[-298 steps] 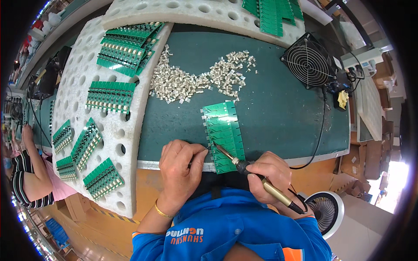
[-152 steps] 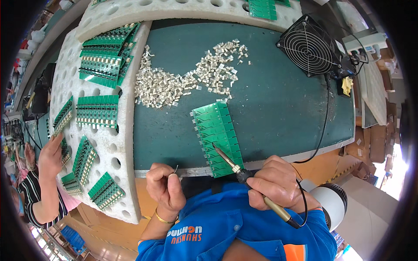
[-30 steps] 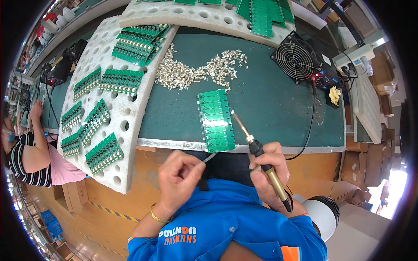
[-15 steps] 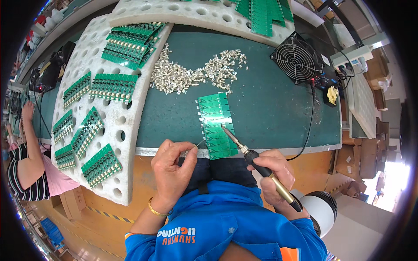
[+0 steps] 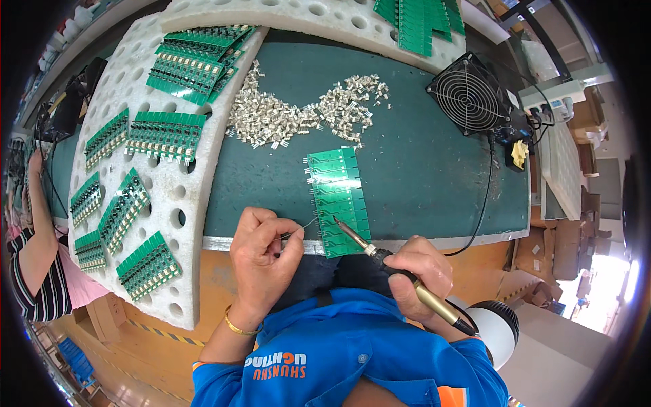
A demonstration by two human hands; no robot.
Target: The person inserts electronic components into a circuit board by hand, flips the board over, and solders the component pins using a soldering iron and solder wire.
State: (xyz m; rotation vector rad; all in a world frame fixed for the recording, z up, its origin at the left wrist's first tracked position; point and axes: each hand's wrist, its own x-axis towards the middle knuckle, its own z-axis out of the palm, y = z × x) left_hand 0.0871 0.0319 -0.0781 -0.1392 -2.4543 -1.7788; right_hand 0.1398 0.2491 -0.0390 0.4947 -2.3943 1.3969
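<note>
A green circuit board panel (image 5: 337, 197) lies on the dark green mat near the table's front edge, with a row of pins along its left side. My right hand (image 5: 422, 271) grips a soldering iron (image 5: 380, 258), whose tip points at the lower left part of the panel; whether it touches, I cannot tell. Pinched between thumb and fingers of my left hand (image 5: 266, 251) is a thin solder wire (image 5: 310, 223), its end reaching the panel's left edge close to the tip. Beyond the panel lies a pile of small whitish connectors (image 5: 271, 117).
White foam boards with holes (image 5: 186, 197) carry several finished-looking circuit boards (image 5: 166, 136) at left; more green panels (image 5: 415, 27) lie on foam at the back. A black fan (image 5: 468, 98) stands back right, the iron's cable (image 5: 485, 203) near it. Another person's arm (image 5: 37, 217) shows far left.
The iron's tip has moved down and left over the panel, closer to the wire's end. My view has shifted slightly. Both hands keep their grips.
</note>
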